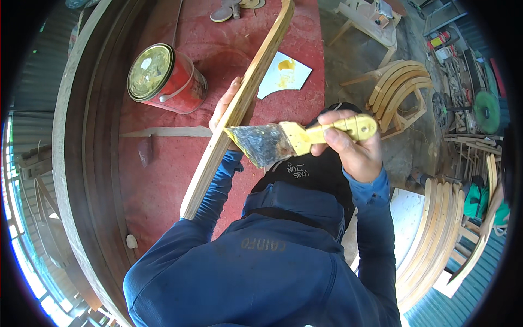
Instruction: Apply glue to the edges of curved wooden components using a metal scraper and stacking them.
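My left hand (223, 103) is closed around a long, slightly curved strip of wood (256, 73), which slants from the upper middle down to the lower left. Part of that hand is hidden behind the wood. In my right hand (357, 147) is a putty knife (264, 143) with a yellow handle, gripped between thumb and fingers. Its wide, stained blade carries yellow paste along the edge, and the tip meets or nearly meets the side of the wood. Beyond the wood lies a white sheet (269, 86) with a smear of yellow paste on it.
A red paint can (182, 90) stands on the red surface (163, 174) at left, its top coated yellow. Dark curved beams (87, 136) border the left side. Curved wooden pieces (403, 87) sit at right, with more (433, 240) nearer me. A workbench (376, 24) is farther back.
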The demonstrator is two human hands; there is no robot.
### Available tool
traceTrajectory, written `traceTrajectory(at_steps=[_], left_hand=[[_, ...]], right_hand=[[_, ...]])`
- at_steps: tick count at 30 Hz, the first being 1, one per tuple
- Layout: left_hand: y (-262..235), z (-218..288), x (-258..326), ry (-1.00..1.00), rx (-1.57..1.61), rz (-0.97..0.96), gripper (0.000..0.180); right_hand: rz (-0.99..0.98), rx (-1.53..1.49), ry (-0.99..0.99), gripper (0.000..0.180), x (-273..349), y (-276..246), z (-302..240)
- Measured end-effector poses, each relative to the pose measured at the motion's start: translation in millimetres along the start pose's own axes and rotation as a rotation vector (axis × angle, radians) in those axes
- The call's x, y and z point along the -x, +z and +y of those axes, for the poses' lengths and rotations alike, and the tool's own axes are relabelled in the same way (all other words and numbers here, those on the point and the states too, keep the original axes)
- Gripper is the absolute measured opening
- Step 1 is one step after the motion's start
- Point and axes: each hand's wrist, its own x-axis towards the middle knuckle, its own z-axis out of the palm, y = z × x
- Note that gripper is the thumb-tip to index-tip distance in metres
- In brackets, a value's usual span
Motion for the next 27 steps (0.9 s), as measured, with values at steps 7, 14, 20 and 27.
traceTrajectory(at_steps=[7,14,20,27], left_hand=[[-7.7,-8.6,4.4,0.092,-0.243,-0.018,0.040],[-7.4,-5.5,6.2,0.357,-0.627,-0.040,0.049],[-10.0,-6.0,7.5,0.191,-0.376,0.042,0.050],[2.8,-3.7,6.3,0.355,-0.959,-0.034,0.055]], right_hand=[[0.160,0.110,-0.160,0.023,-35.6,-12.9,4.2],[0.322,-0.046,-0.222,0.026,-19.8,-32.0,0.2],[0.206,0.259,-0.264,0.021,-9.8,-2.0,-6.0],[-0.266,0.593,-0.526,0.027,5.7,42.8,-27.3]])
